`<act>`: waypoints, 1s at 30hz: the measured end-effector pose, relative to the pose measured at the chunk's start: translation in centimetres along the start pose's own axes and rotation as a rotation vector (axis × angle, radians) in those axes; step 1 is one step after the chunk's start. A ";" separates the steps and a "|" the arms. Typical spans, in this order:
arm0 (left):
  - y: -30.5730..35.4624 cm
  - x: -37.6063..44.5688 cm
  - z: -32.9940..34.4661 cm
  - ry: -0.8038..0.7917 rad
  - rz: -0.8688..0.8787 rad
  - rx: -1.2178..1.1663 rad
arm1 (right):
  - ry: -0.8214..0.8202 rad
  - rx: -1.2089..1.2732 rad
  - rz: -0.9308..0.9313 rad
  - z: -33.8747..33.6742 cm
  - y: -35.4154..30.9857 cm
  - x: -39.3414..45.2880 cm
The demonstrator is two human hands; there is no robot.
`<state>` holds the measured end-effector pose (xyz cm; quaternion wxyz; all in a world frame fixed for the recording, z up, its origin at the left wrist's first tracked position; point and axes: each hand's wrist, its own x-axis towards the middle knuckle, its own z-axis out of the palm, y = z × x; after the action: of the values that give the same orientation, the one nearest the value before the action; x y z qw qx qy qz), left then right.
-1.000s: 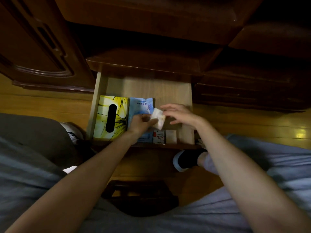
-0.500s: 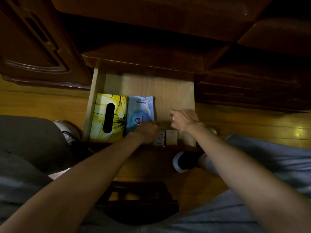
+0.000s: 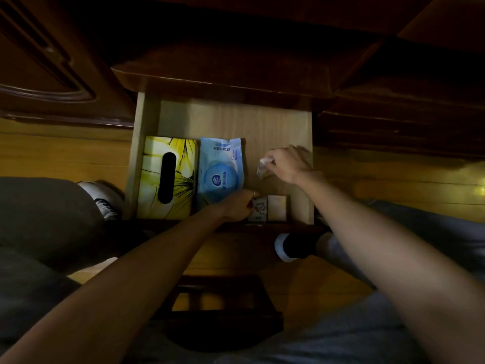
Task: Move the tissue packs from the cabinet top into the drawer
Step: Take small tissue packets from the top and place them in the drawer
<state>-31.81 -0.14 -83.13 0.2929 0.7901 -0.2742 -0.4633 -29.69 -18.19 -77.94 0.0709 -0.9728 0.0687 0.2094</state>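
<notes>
The light wooden drawer stands pulled out below the dark cabinet top. Inside lie a yellow tissue box at the left and a blue wet-wipe pack beside it. Two small tissue packs stand against the drawer's front wall. My left hand rests fingers-down on the left one of them, at the lower edge of the blue pack. My right hand hovers over the drawer's right part, pinching a small clear-wrapped pack.
Dark cabinet doors and lower drawers flank the open drawer. My knees and feet are on the yellow wooden floor. A dark low stool sits between my legs.
My right hand has lifted away from the front of the drawer toward its right side, now with a small clear-wrapped pack in its fingers. My left hand stays low at the small packs.
</notes>
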 end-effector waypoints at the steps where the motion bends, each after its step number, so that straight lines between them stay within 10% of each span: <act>1: 0.2 0.2 0.1 -0.017 0.002 -0.042 | -0.004 -0.014 0.006 0.0 0.1 0.0; 6: 1.4 0.7 0.4 -0.098 -0.037 -0.157 | -0.013 -0.086 -0.024 -0.5 0.7 -0.5; 12: 0.1 0.1 -1.0 0.253 -0.208 -0.158 | -0.038 -0.003 -0.046 -0.5 0.1 -0.3; 19: 1.0 -0.7 -0.4 -0.106 -0.252 -0.351 | -0.089 0.052 -0.035 0.3 -0.5 -0.3; 30: 0.1 -0.8 -1.2 0.069 -0.201 -0.382 | -0.082 -0.007 0.028 3.6 -1.3 0.6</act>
<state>-31.13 0.62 -82.12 0.3988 0.7590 -0.0912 -0.5065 -30.38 -16.43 -81.29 0.0673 -0.9626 0.0789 0.2502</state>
